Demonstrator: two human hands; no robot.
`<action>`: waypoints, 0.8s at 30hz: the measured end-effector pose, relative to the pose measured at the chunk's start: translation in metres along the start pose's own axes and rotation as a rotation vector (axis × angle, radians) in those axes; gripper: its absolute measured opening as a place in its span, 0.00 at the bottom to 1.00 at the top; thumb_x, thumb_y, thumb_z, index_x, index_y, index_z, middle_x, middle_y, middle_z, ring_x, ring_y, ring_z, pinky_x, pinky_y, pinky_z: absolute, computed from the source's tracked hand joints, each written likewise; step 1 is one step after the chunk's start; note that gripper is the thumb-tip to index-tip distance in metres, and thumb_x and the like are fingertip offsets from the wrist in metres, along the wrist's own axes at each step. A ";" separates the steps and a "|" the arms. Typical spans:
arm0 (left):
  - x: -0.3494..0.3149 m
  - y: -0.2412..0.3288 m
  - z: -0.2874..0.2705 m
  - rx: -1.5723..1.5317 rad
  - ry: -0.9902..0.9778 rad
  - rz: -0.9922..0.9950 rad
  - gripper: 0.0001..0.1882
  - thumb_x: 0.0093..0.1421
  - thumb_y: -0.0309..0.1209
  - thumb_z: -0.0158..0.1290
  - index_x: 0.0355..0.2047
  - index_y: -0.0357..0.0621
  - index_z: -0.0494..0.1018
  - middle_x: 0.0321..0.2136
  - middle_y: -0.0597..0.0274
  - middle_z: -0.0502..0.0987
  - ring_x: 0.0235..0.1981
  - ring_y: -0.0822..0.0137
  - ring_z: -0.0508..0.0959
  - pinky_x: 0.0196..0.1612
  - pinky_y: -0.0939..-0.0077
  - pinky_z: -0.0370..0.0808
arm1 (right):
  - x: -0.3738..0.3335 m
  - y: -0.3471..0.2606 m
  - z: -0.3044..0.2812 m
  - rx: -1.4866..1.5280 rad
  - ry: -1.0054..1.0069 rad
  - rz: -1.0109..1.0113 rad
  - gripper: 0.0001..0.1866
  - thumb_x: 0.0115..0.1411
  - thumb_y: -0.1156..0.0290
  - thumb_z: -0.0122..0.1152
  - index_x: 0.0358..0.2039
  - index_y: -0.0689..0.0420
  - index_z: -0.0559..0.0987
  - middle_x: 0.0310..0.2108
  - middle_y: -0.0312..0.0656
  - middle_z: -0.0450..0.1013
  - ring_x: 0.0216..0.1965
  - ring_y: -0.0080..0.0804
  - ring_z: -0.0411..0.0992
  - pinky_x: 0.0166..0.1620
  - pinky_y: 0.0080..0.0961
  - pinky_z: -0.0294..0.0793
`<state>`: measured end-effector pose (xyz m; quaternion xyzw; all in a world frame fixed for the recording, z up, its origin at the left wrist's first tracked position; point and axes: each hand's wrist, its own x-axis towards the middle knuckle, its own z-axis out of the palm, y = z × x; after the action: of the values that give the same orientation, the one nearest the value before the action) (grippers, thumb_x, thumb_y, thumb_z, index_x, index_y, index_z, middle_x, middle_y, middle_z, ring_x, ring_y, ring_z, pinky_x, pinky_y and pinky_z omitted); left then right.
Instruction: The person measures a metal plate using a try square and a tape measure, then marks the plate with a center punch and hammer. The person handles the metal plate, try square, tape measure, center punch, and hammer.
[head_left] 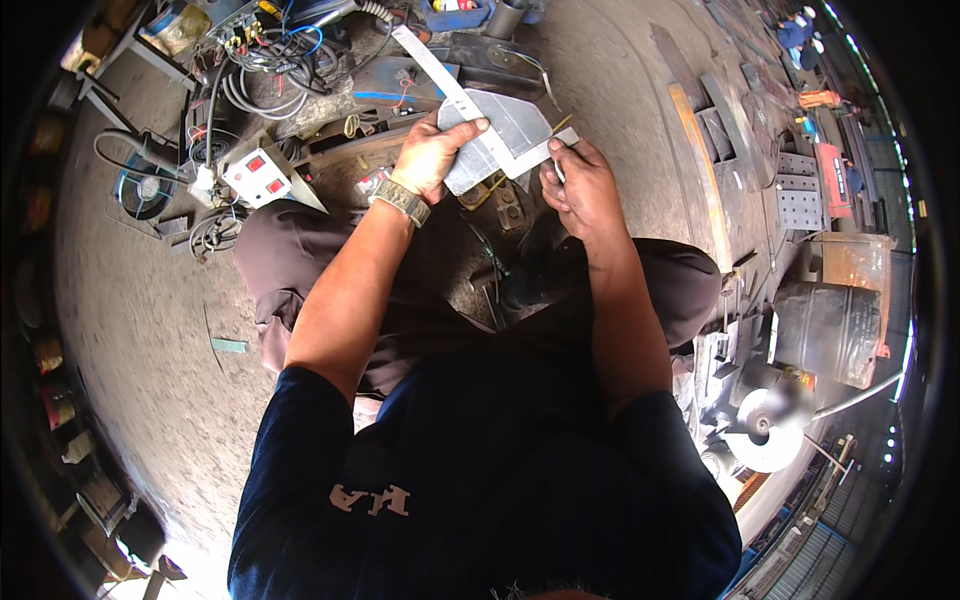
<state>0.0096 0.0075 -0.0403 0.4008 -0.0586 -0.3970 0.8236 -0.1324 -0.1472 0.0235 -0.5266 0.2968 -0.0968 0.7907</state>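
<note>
While the left hand (428, 165) pinches a metal square (432, 65) against a grey plate (513, 118) and the right hand (583, 185) grips the square's right end, the plate, held between both hands, could skew if the left hand's pressure eases.

The left hand (425, 160) grips the grey metal plate (512, 115) at its left edge, thumb on top. Across the plate lies a steel square (462, 103), its short arm pinched by the right hand (583, 190) just right of the plate. A thin yellow stick (565, 123), possibly a pencil, shows at the plate's right edge. Left of the plate stands a white switch box (258, 172); to its upper left, coiled cables (268, 88).
</note>
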 end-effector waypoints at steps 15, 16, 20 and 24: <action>-0.005 0.006 0.004 0.070 -0.004 0.067 0.16 0.58 0.25 0.65 0.47 0.36 0.78 0.39 0.58 0.83 0.38 0.66 0.83 0.44 0.70 0.80 | 0.001 -0.002 -0.003 -0.015 -0.041 0.015 0.05 0.71 0.70 0.53 0.39 0.58 0.72 0.26 0.37 0.68 0.16 0.17 0.59 0.15 0.16 0.53; -0.006 0.007 0.004 0.064 -0.014 0.074 0.16 0.58 0.25 0.65 0.46 0.37 0.78 0.38 0.59 0.83 0.38 0.66 0.83 0.44 0.70 0.80 | 0.000 -0.003 -0.001 -0.015 -0.028 0.019 0.05 0.71 0.70 0.53 0.38 0.58 0.72 0.25 0.37 0.68 0.16 0.17 0.59 0.15 0.16 0.53; -0.006 0.009 0.005 0.061 -0.029 0.083 0.17 0.58 0.24 0.65 0.47 0.37 0.76 0.39 0.59 0.83 0.38 0.66 0.82 0.44 0.70 0.80 | -0.001 -0.005 -0.002 0.001 -0.050 0.007 0.05 0.71 0.71 0.53 0.38 0.57 0.72 0.24 0.36 0.68 0.16 0.17 0.60 0.15 0.17 0.53; -0.006 0.008 0.004 0.072 -0.031 0.100 0.18 0.58 0.24 0.65 0.48 0.37 0.75 0.40 0.58 0.82 0.39 0.66 0.82 0.44 0.70 0.80 | -0.002 -0.006 -0.002 0.000 -0.064 -0.002 0.05 0.71 0.71 0.53 0.38 0.58 0.72 0.24 0.36 0.68 0.16 0.17 0.59 0.15 0.17 0.53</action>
<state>0.0086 0.0121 -0.0304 0.4207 -0.1054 -0.3591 0.8264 -0.1337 -0.1503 0.0293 -0.5297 0.2709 -0.0810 0.7997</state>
